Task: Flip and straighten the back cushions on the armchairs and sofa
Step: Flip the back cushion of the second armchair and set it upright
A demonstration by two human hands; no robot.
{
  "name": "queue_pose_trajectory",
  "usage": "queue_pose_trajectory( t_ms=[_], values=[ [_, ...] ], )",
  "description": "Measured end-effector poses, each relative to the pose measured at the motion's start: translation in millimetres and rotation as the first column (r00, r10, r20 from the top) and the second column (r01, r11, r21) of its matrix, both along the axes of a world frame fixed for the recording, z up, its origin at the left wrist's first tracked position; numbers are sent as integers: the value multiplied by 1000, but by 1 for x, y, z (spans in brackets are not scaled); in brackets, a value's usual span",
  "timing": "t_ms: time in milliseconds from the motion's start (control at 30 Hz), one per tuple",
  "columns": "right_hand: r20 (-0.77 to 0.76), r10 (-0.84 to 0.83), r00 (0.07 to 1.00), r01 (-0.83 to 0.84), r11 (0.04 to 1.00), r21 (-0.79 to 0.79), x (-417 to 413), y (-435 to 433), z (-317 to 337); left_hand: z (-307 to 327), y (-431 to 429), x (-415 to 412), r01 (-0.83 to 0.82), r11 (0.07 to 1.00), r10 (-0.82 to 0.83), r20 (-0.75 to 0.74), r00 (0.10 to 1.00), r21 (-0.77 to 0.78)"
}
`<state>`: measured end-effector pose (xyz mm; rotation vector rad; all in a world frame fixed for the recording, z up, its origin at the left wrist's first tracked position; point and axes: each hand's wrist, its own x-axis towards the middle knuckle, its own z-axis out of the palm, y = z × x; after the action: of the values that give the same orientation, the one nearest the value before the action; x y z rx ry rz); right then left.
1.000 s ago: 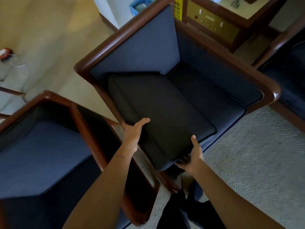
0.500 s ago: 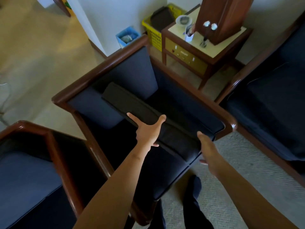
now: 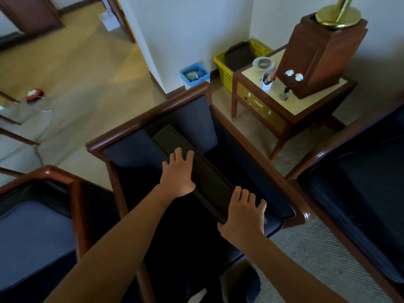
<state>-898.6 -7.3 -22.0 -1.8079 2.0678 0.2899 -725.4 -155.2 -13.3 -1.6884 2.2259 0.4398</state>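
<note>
1. Cushion (image 3: 209, 178) first: it stands on edge inside the middle armchair (image 3: 153, 121), its dark top edge running from the chair's back corner toward its right arm, leaning against the padded back.
2. Nearest to us, the right hand (image 3: 242, 212) sits on the cushion's near end, fingers curled over the top edge and thumb underneath, so it looks like a real hold on that corner.
3. A little further along, the left hand (image 3: 178, 172) lies flat on the cushion's top edge, fingers spread wide and pressing, not wrapped around anything.
4. Both forearms reach out long and almost straight from the bottom of the view, the person leaning in over the seat.
5. Risk, as I read it: the cushion looks skewed across the chair, so a push from the flat left hand alone could wedge the far end in the back corner and leave it crooked.
6. Second worry: only one hand truly holds it; let that corner slip and the cushion may flop forward onto the seat.
7. Beyond the chair stands a side table (image 3: 310, 106), well apart.
</note>
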Motion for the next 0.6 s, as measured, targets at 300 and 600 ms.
queue_pose_trajectory(
  t_ms=[300,600],
  values=[
    [57,51,997,-55,996,68,20,-28,-7,-24,-66,22,570,812,-583,215,784,122],
    [84,315,945,-309,948,-77,-50,-62,-6,-5,-43,36,519,855,-517,77,853,-5]
  ],
)
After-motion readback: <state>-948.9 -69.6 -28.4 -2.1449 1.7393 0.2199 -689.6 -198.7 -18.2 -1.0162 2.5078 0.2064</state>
